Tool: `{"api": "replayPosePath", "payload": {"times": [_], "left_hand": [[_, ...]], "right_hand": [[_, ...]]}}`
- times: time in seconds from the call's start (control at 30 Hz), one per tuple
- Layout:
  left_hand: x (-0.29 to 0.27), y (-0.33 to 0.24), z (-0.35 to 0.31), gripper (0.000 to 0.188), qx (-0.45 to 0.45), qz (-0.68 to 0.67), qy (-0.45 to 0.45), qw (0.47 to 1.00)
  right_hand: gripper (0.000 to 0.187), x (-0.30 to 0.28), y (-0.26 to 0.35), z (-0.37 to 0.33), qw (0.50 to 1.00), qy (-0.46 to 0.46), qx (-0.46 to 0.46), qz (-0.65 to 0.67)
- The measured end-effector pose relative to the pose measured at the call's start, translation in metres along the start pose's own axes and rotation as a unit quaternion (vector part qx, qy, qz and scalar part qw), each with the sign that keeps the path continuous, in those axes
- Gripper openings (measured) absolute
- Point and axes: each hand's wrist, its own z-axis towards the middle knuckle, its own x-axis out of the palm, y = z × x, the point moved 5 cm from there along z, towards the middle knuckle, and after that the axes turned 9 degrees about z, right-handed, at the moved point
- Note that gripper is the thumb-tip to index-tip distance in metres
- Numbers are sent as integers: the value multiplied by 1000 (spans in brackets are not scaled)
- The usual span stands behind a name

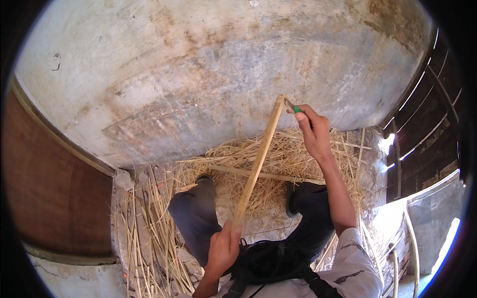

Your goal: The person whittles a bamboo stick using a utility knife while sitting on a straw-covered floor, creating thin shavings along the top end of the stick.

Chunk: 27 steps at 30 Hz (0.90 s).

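Note:
A long, flat bamboo strip [260, 154] slants up and away from my lap toward the wall. Its near end is in my left hand [223, 249], the fingers closed round it. Out at the far end, my right hand [314, 130] grips a knife by its green handle [297, 109]. The knife's blade [288, 103] meets the strip's tip; how deep it sits there is too small to tell.
Curly shavings [278, 149] heap up on the floor between my feet and the stained wall [223, 74]. Thin split strips [149, 238] lie in a bundle at left, near a brown wooden panel [59, 188]. Dark slats [422, 119] stand at right, with poles [412, 233] below.

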Motion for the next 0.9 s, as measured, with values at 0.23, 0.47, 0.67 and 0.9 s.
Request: {"api": "replayPosePath", "payload": {"times": [0.23, 0.47, 0.67, 0.9], "left_hand": [[0, 25, 29, 41, 20, -141, 25, 990], [-2, 18, 39, 74, -48, -262, 72, 961], [-12, -6, 42, 62, -4, -266, 34, 963], [-20, -11, 39, 43, -7, -222, 3, 975]], "right_hand": [[42, 21, 6, -13, 973, 81, 119, 181], [29, 59, 46, -50, 979, 157, -116, 57], [28, 80, 78, -72, 952, 178, -251, 6], [31, 86, 80, -80, 945, 180, -272, -30]]}}
